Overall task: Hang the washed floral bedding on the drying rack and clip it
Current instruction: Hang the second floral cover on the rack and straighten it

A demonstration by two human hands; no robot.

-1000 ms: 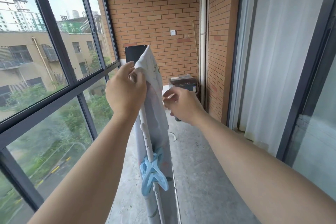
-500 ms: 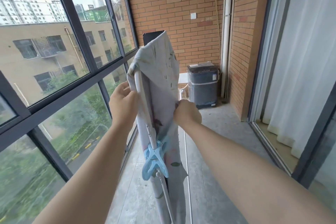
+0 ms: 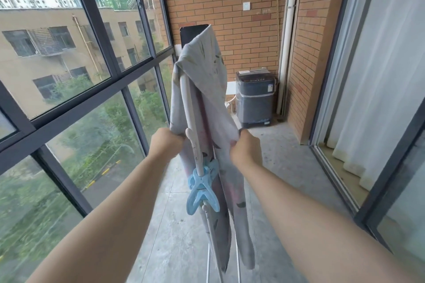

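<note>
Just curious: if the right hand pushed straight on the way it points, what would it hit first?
Most likely the floral bedding that the right hand grips, then perhaps the rack's white rail; depth is unclear.

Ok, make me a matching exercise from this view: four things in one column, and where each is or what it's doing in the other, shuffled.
Things:
1. left hand
2. right hand
3. blue clip
4. washing machine

States:
A. stands on the floor by the brick wall
B. grips the floral bedding on the window side
C. sits on the white rack bar
D. grips the bedding on the curtain side

Pairs: 1-B, 2-D, 3-C, 4-A.
</note>
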